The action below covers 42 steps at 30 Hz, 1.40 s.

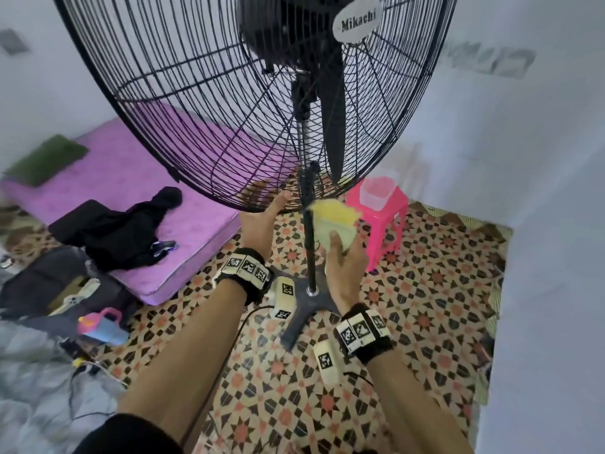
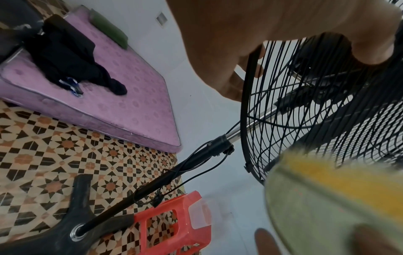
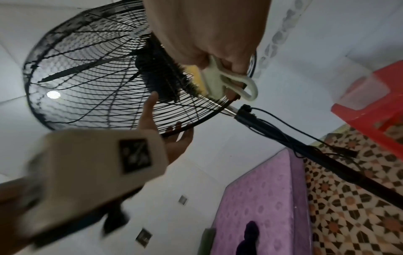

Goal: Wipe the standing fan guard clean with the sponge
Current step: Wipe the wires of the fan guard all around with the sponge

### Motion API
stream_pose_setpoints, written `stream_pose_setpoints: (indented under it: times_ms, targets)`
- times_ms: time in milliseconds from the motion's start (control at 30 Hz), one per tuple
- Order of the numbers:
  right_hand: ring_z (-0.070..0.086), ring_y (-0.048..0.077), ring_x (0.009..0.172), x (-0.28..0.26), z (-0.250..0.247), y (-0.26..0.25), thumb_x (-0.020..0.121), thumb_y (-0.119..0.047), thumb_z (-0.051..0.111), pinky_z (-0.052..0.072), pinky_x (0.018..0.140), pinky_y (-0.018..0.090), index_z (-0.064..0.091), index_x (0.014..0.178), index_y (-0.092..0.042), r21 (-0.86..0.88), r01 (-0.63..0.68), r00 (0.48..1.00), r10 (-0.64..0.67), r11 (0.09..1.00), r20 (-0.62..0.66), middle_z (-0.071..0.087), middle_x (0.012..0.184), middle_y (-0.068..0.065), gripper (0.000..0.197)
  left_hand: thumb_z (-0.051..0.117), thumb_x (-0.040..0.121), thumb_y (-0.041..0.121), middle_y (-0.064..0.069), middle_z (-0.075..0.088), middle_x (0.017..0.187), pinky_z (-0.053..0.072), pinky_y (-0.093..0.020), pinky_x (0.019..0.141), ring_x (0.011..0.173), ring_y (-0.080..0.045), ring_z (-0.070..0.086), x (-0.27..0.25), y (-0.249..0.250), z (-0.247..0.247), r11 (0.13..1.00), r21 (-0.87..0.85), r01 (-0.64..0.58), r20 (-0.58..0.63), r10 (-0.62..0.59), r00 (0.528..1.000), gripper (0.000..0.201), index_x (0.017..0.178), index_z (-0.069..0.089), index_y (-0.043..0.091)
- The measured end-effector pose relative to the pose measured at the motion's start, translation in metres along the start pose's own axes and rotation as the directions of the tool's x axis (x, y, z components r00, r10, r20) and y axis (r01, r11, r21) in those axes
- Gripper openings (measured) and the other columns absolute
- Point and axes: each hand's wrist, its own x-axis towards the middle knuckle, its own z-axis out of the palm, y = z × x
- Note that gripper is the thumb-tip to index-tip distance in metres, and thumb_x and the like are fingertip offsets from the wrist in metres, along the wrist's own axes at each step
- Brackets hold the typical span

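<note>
Right hand (image 1: 343, 260) grips the sponge (image 1: 334, 221), fingers curled round it from below, yellow face up and the pale green side toward the palm. I note the sponge sits just under the bottom rim of the fan guard (image 1: 183, 103), close beside the black pole (image 1: 309, 244); blur hides whether it touches the wires. From this hand the guard lies up and ahead, its wire dish tilted to face down toward me.

Left hand (image 1: 258, 221) is on the lower rim left of the pole, fingers hooked through or over the rim wires. I judge it is steadying the guard.

Right hand is nearer the unwiped lower arc, so the stroke should go upward and along the rim's curve.
</note>
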Motion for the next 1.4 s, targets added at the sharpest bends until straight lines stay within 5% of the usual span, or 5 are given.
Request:
stream_pose_setpoints:
  times_ms: [200, 833, 1033, 1233, 1400]
  targets:
    - [0.050, 0.037, 0.134, 0.079, 0.007, 0.009, 0.101, -0.031, 0.060, 0.041, 0.114, 0.047, 0.048, 0.141, 0.004, 0.037, -0.378, 0.924, 0.379, 0.925, -0.045, 0.054, 0.144, 0.019, 0.054, 0.087, 0.053, 0.080, -0.002, 0.062, 0.142, 0.044, -0.050, 0.116, 0.131, -0.020, 0.058, -0.004, -0.009, 0.001, 1.000, -0.009, -0.020, -0.048, 0.019, 0.999, 0.121, 0.147, 0.046, 0.014]
    - [0.060, 0.012, 0.054, 0.043, 0.007, -0.001, 0.102, -0.026, 0.062, 0.046, 0.048, 0.031, 0.061, 0.082, -0.024, -0.183, 0.159, 0.917, -0.076, 0.970, 0.392, 0.055, 0.063, -0.010, 0.019, 0.083, 0.074, 0.066, 0.001, 0.066, 0.139, 0.050, -0.048, 0.110, 0.129, -0.016, 0.061, 0.007, -0.015, 0.008, 0.996, 0.071, -0.054, -0.100, 0.061, 0.993, 0.091, 0.145, 0.056, 0.015]
    - [0.069, 0.019, 0.095, 0.093, -0.015, 0.006, 0.101, -0.013, 0.060, 0.059, 0.086, 0.032, 0.057, 0.129, -0.007, -0.113, -0.232, 0.966, 0.242, 0.966, 0.087, 0.066, 0.119, 0.009, 0.029, 0.078, 0.057, 0.088, -0.004, 0.060, 0.147, 0.060, -0.028, 0.084, 0.130, -0.017, 0.059, 0.010, -0.020, 0.003, 0.992, 0.111, 0.056, -0.095, -0.045, 0.994, 0.118, 0.148, 0.051, 0.017]
    - [0.073, 0.024, 0.077, 0.062, -0.003, 0.019, 0.096, -0.026, 0.060, 0.061, 0.067, 0.048, 0.065, 0.112, -0.014, -0.187, 0.152, 0.849, -0.032, 0.971, 0.528, 0.074, 0.094, 0.011, 0.021, 0.086, 0.064, 0.075, -0.002, 0.063, 0.140, 0.046, -0.053, 0.113, 0.128, -0.021, 0.060, 0.003, -0.020, 0.020, 0.996, 0.072, 0.060, -0.106, -0.052, 0.993, 0.111, 0.148, 0.048, 0.013]
    - [0.071, 0.016, 0.078, 0.106, -0.041, 0.018, 0.102, -0.018, 0.053, 0.046, 0.045, 0.017, 0.051, 0.118, 0.005, -0.260, -0.107, 0.980, 0.146, 0.960, 0.135, 0.068, 0.092, 0.015, 0.029, 0.099, 0.057, 0.059, -0.012, 0.062, 0.141, 0.048, -0.053, 0.112, 0.124, -0.023, 0.065, -0.003, -0.037, 0.033, 0.982, -0.078, 0.171, -0.060, -0.176, 0.983, 0.120, 0.151, 0.038, 0.016]
